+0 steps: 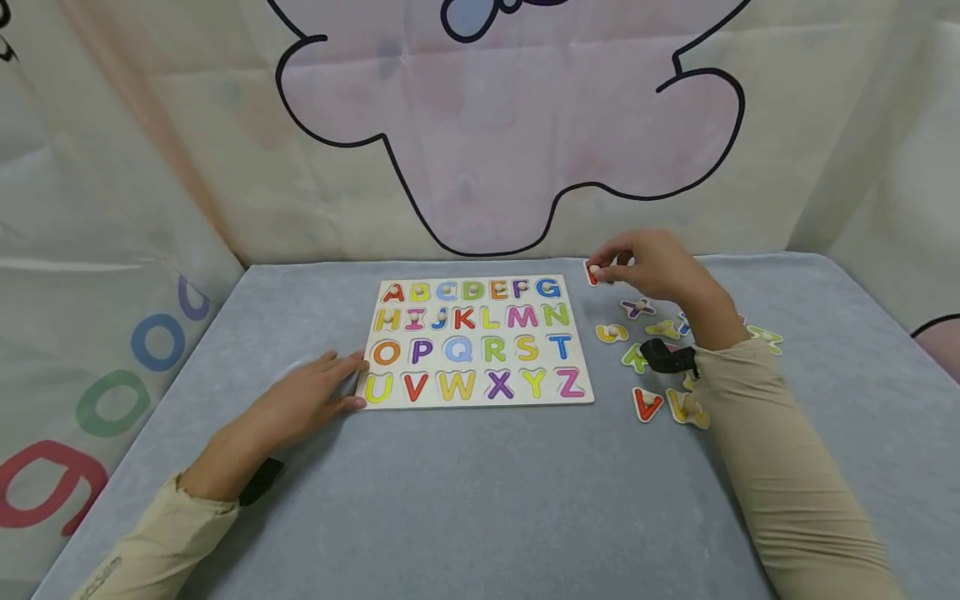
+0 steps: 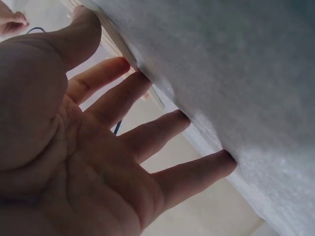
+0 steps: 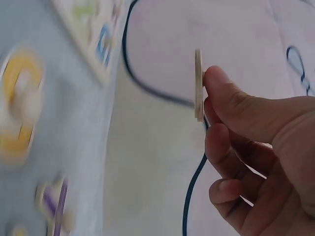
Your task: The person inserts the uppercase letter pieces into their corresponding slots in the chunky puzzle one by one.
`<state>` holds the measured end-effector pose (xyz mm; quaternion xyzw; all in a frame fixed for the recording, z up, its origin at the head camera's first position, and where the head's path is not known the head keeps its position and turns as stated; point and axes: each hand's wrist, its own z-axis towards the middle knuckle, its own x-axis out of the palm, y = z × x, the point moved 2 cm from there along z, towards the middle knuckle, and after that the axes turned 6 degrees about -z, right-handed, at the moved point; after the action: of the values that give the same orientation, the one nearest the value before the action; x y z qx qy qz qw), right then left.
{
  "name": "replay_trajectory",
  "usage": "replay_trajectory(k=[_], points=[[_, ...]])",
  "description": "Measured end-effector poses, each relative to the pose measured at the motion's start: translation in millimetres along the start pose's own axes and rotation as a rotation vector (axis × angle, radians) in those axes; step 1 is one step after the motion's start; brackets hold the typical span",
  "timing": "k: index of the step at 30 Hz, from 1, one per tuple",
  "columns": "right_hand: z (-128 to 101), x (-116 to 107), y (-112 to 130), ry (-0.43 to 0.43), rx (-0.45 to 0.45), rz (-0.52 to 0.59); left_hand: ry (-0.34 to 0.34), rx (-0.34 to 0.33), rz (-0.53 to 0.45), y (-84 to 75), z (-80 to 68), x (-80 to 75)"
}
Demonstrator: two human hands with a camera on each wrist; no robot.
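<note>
A white alphabet puzzle board (image 1: 551,393) with rows of coloured letters lies on the table. My left hand (image 1: 303,404) touches its left edge; in the left wrist view this hand (image 2: 74,147) has its fingers spread, fingertips along the board's edge and the cloth. Beyond the board's upper right corner, my right hand (image 1: 652,265) pinches a red letter piece (image 1: 591,273) between thumb and fingers. The right wrist view shows that piece (image 3: 199,88) edge-on, raised off the table; its letter cannot be read. Several top-row letters carry knobs.
Loose knobbed letters lie right of the board, among them a red V (image 1: 647,404), a yellow W (image 1: 687,408) and a purple X (image 1: 637,308). My right forearm partly covers others. Grey cloth (image 1: 480,500) covers the table; a printed curtain (image 1: 337,200) hangs behind it.
</note>
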<state>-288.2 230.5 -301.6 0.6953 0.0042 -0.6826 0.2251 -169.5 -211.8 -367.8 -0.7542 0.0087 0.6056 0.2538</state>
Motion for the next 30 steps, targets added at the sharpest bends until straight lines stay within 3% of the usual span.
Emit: replay_trajectory(k=[18,23,30], points=[[44,43,88,0.097,-0.176,0.087,0.013,-0.01,0.026,-2.2,-0.3,0.0],[52,51,107,0.142,-0.157,0.148,0.005,0.003,0.033,-1.2,-1.8,-0.3],[56,73,130,0.24,-0.127,0.225,0.026,-0.031,0.02,-1.8,-2.6,2.3]])
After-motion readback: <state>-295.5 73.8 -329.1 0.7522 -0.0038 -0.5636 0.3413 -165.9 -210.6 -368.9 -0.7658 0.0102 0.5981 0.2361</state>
